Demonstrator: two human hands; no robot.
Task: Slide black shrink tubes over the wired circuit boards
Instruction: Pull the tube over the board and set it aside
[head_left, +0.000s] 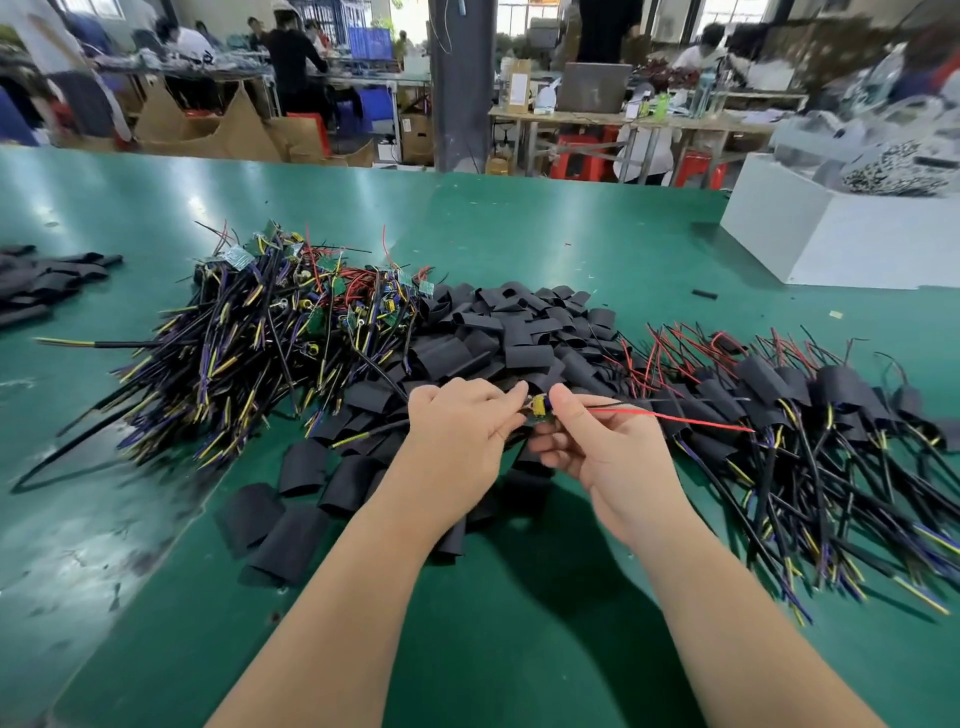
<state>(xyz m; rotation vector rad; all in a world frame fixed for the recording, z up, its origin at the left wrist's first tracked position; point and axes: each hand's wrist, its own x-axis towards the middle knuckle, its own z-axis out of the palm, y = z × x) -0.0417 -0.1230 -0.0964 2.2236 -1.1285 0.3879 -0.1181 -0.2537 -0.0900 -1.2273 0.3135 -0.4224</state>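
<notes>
At the far left edge of the green table (467, 218) lies a small stack of flat black sleeves (41, 283), well apart from the rest. Next comes the heap of wired circuit boards (270, 332), its cable ends fanning toward the near-left. It touches the central heap of black shrink tubes (498, 338).

In front of that heap, the left hand (457, 431) has curled fingers and pinches the left end of one circuit board (537, 405). The right hand (608, 447) pinches the right end between thumb and forefinger. The board's red wire (675, 418) points right.

Further right lies the pile of sleeved boards (810, 415). A white box (831, 234) stands at the far-right edge. Bare table surface lies behind the heaps and around the forearms.
</notes>
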